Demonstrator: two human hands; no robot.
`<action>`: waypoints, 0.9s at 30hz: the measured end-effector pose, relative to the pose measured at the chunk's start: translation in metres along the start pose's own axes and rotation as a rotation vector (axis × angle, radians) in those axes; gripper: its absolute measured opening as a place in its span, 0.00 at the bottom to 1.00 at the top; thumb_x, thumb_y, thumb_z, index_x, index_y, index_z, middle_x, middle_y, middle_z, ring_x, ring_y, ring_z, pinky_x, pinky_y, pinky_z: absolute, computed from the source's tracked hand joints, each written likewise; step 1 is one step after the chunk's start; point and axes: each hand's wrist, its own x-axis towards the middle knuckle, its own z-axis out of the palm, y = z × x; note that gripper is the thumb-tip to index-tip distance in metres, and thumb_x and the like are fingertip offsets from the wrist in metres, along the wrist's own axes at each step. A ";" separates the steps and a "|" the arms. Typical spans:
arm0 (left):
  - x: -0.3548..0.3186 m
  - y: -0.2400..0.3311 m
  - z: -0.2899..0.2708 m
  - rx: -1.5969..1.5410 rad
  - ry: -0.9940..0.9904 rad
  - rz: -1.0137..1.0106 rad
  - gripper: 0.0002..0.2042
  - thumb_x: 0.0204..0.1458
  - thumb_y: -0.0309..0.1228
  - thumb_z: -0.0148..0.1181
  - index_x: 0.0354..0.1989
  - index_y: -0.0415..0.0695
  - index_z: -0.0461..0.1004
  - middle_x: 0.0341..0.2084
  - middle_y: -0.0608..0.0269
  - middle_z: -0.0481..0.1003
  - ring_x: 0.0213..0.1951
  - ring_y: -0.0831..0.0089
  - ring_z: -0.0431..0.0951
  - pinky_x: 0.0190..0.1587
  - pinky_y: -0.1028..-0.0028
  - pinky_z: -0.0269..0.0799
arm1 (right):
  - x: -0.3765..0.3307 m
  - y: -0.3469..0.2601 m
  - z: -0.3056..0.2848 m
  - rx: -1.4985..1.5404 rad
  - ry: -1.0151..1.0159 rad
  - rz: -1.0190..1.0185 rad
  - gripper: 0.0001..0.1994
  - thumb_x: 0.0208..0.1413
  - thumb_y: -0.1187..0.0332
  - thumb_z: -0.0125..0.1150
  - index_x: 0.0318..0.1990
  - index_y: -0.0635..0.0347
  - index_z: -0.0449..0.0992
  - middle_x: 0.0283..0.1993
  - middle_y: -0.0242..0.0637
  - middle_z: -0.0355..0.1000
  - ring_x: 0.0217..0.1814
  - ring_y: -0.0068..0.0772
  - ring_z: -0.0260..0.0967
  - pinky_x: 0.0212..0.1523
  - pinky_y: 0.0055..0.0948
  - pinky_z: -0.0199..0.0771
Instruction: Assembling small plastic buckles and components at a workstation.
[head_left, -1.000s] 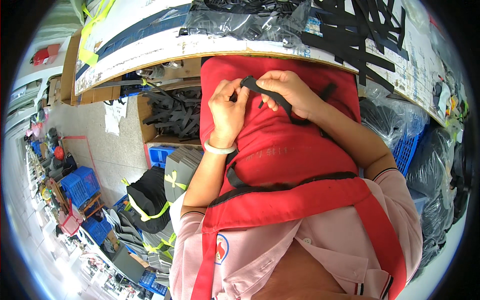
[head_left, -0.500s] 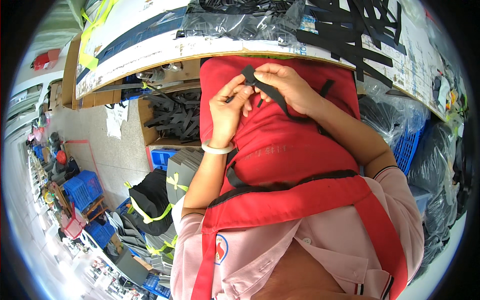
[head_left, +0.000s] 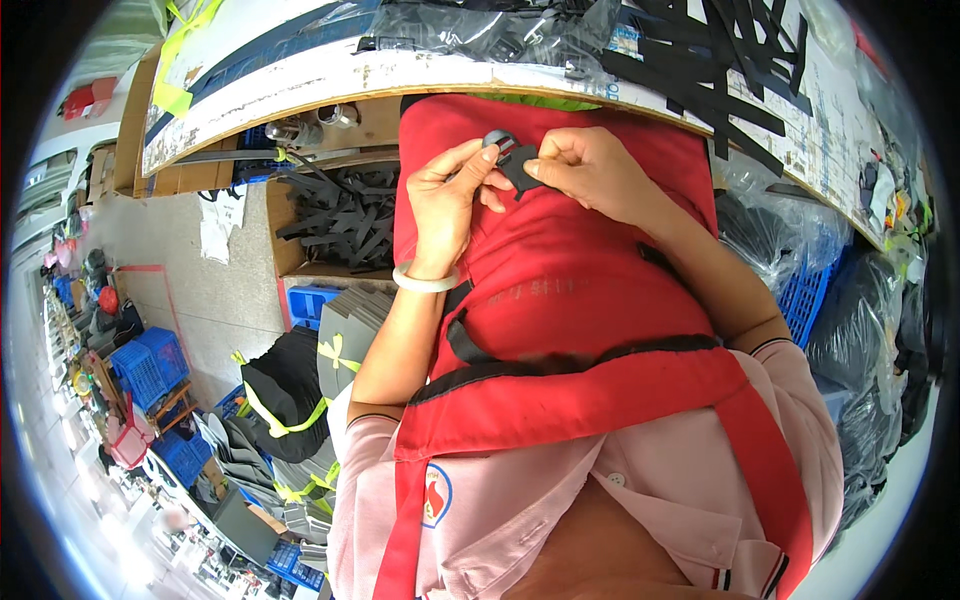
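My left hand (head_left: 447, 205) and my right hand (head_left: 588, 168) meet over my red apron (head_left: 560, 290), just below the workbench edge (head_left: 330, 85). Between their fingertips they pinch a short black strap (head_left: 520, 165) with a small grey ring-shaped buckle (head_left: 497, 140) at its upper end. The left thumb and fingers hold the buckle side. The right hand's fingers are closed on the strap's other end. A pale bangle (head_left: 427, 283) sits on my left wrist.
Many loose black straps (head_left: 720, 60) and a clear bag of black parts (head_left: 480, 35) lie on the bench. A cardboard box of black straps (head_left: 340, 215) stands under it at left. Blue crates (head_left: 150, 365), bundled dark pieces (head_left: 285, 400) and black bags (head_left: 880, 330) surround me.
The long strap that hung down across the apron has been drawn up; only a short black piece with a grey buckle shows between the fingers now. Both hands stayed close together.
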 end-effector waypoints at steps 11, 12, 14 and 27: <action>-0.006 0.002 0.000 0.039 -0.096 0.033 0.09 0.53 0.19 0.59 0.42 0.32 0.77 0.25 0.60 0.76 0.20 0.77 0.74 0.20 0.81 0.70 | 0.012 0.015 0.000 0.401 0.020 0.143 0.10 0.59 0.62 0.56 0.33 0.60 0.72 0.19 0.24 0.62 0.15 0.12 0.56 0.15 0.14 0.52; -0.008 0.004 -0.002 0.037 -0.102 0.035 0.09 0.53 0.19 0.59 0.42 0.32 0.77 0.25 0.60 0.76 0.20 0.77 0.74 0.20 0.81 0.70 | 0.011 0.016 -0.001 0.469 -0.108 0.201 0.10 0.60 0.63 0.55 0.36 0.61 0.72 0.20 0.24 0.62 0.16 0.12 0.56 0.16 0.14 0.53; -0.013 0.008 -0.006 0.163 -0.144 0.025 0.08 0.53 0.19 0.58 0.41 0.32 0.77 0.24 0.60 0.75 0.19 0.78 0.74 0.20 0.82 0.67 | 0.012 0.016 -0.001 0.516 -0.295 0.238 0.09 0.61 0.64 0.53 0.39 0.62 0.72 0.21 0.24 0.63 0.17 0.12 0.57 0.17 0.14 0.55; -0.069 0.086 -0.176 0.247 0.572 0.390 0.12 0.56 0.28 0.58 0.47 0.37 0.74 0.36 0.58 0.77 0.28 0.77 0.73 0.31 0.80 0.70 | 0.004 0.007 -0.092 -0.990 0.711 -0.450 0.18 0.48 0.65 0.65 0.48 0.55 0.75 0.43 0.35 0.72 0.48 0.38 0.69 0.48 0.32 0.70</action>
